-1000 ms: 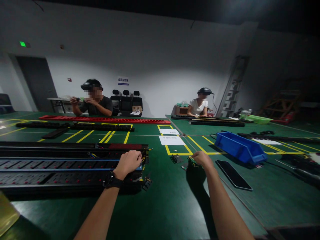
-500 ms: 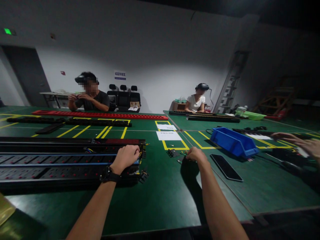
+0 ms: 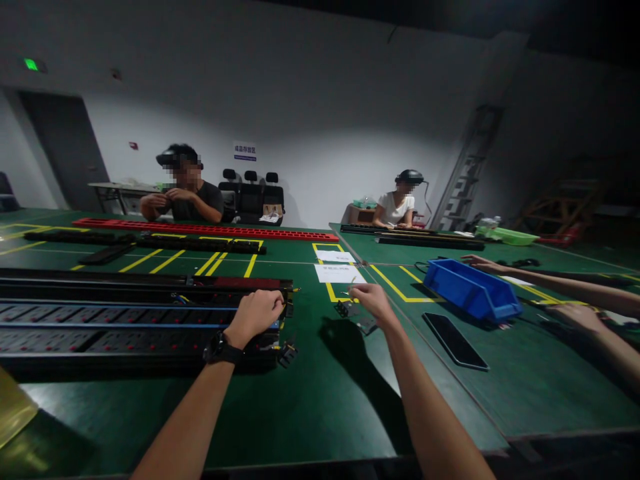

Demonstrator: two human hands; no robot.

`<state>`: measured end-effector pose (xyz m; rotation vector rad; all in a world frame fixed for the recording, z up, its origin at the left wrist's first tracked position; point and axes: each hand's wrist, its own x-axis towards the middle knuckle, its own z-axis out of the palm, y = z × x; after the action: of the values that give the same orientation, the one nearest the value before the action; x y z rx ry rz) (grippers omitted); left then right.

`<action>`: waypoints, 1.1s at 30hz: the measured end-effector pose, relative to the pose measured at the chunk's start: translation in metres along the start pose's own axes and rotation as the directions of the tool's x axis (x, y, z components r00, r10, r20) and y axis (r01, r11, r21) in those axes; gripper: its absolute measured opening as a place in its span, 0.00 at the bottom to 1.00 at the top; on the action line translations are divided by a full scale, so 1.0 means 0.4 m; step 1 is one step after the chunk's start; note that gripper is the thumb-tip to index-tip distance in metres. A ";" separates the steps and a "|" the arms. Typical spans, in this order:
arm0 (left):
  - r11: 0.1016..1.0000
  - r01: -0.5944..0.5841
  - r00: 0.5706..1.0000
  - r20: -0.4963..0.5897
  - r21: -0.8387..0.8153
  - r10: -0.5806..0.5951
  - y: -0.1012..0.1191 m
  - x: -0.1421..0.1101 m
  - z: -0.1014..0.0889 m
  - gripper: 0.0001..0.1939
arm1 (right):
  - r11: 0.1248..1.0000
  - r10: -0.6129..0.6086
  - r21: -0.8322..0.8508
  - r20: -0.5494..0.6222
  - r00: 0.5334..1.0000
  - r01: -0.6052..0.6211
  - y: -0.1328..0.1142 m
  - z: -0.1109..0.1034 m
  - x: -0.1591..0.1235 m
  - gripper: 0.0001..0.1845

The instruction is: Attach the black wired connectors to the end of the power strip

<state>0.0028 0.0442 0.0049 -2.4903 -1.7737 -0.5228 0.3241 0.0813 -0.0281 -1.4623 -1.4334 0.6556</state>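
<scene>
At the near left lie long black power strips [image 3: 115, 320] with rows of sockets and small red marks. My left hand [image 3: 257, 313], a watch on its wrist, is curled over the right end of one strip. Loose wires and a black end bracket [image 3: 287, 353] are at that end. To the right, above the table, my right hand [image 3: 371, 300] is closed in a pinch; thin yellow-green wires [image 3: 353, 281] stick out from its fingertips, and the rest is hidden. Below it lie a small black bracket [image 3: 345, 309] and another small dark part [image 3: 367, 327].
A blue bin [image 3: 467, 293] and a phone [image 3: 455, 340] lie to my right. A co-worker's hands [image 3: 575, 317] reach in beyond them. White papers [image 3: 340, 273] and a long red rail [image 3: 210, 230] are farther back. Two people sit across the green table [image 3: 310, 413].
My right hand has moved left and slightly up with the wires, toward the small black bracket. My left hand stays on the strip. A co-worker's hands have come in at the right.
</scene>
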 end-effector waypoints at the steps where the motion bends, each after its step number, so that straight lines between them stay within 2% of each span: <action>1: 1.000 -0.008 1.000 -0.004 -0.013 0.008 0.005 -0.001 0.000 0.14 | 0.991 0.011 0.132 0.056 0.998 -0.018 -0.019 0.034 -0.009 0.15; 4: 0.996 -0.047 0.999 -0.021 -0.073 0.046 0.020 -0.005 -0.003 0.14 | 0.888 0.035 0.431 0.283 0.959 -0.160 -0.066 0.136 -0.048 0.14; 6: 0.986 -0.088 0.996 -0.033 -0.141 0.084 0.030 -0.007 -0.007 0.13 | 0.832 0.031 0.502 0.385 0.922 -0.238 -0.084 0.191 -0.076 0.14; 8: 0.965 -0.132 0.991 -0.045 -0.225 0.125 0.038 -0.009 -0.013 0.12 | 0.794 0.030 0.535 0.439 0.898 -0.288 -0.090 0.231 -0.098 0.15; 11: 0.940 -0.177 0.984 -0.063 -0.292 0.166 0.047 -0.010 -0.020 0.11 | 0.744 0.042 0.580 0.455 0.890 -0.332 -0.083 0.267 -0.118 0.20; 14: 0.944 -0.188 0.982 -0.060 -0.272 0.178 0.050 -0.013 -0.021 0.10 | 0.707 0.049 0.612 0.458 0.888 -0.354 -0.074 0.284 -0.126 0.21; 18: 0.955 -0.163 0.986 -0.003 -0.249 0.168 0.041 -0.014 -0.018 0.12 | 0.654 0.073 0.637 0.483 0.873 -0.407 -0.071 0.298 -0.135 0.23; 23: 0.909 -0.151 0.984 0.027 -0.388 0.175 0.017 -0.003 -0.030 0.15 | 0.615 0.098 0.653 0.492 0.865 -0.442 -0.071 0.308 -0.139 0.22; 28: 0.863 -0.081 0.995 0.011 -0.499 0.100 -0.023 0.009 -0.060 0.15 | 0.530 0.242 0.688 0.437 0.866 -0.496 -0.062 0.306 -0.125 0.17; 31: 0.885 -0.047 0.998 0.013 -0.462 0.060 -0.045 0.014 -0.064 0.16 | 0.495 0.288 0.696 0.433 0.854 -0.520 -0.058 0.304 -0.119 0.12; 33: 0.911 -0.027 0.999 0.011 -0.412 0.034 -0.053 0.016 -0.061 0.17 | 0.501 0.291 0.691 0.431 0.854 -0.520 -0.057 0.305 -0.119 0.10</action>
<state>-0.0209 0.0520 0.0264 -2.7874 -1.7822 -0.9683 0.1986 0.0634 -0.0685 -0.9722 -0.7271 1.6184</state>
